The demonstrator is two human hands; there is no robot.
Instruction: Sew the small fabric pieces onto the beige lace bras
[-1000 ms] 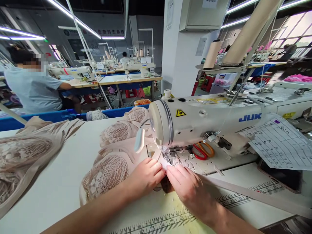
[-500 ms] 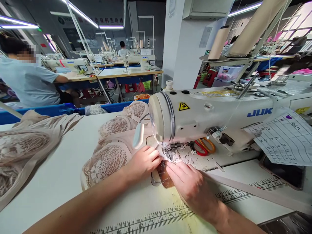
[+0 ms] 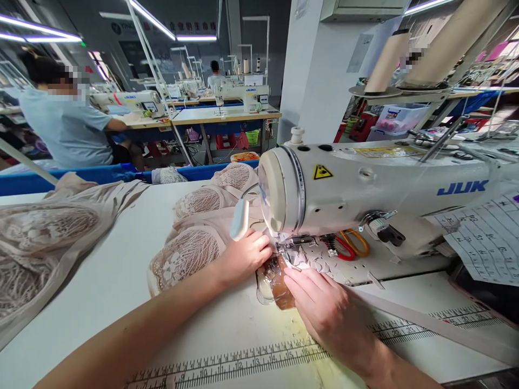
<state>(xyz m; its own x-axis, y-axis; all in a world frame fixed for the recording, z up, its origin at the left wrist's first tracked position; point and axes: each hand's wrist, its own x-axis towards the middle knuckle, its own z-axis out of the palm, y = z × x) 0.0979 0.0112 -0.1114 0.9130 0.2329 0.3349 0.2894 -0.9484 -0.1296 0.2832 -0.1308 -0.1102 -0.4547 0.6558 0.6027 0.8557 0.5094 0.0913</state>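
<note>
A beige lace bra (image 3: 190,256) lies left of the sewing machine (image 3: 344,181), its edge running toward the lit presser foot (image 3: 286,249). My left hand (image 3: 245,256) is closed on the bra's fabric just left of the foot, fingertips pressed together. On the near side of the foot, my right hand (image 3: 320,302) pinches a narrow pale band (image 3: 425,320), which trails away to the right across the table. The fingers partly hide where band and fabric meet. Between my hands, a brown patch (image 3: 284,294) shows on the machine bed.
More beige bras (image 3: 48,232) are piled at the left. Red- and orange-handled scissors (image 3: 351,246) lie behind the foot among fabric scraps. A printed ruler (image 3: 243,367) crosses the near table. A written sheet (image 3: 486,237) hangs at right. A co-worker (image 3: 68,124) sits at another machine.
The view has swung left, so everything sits further right. My left hand has shifted slightly away from me, and more of the brown patch shows between my hands. Both keep their hold.
</note>
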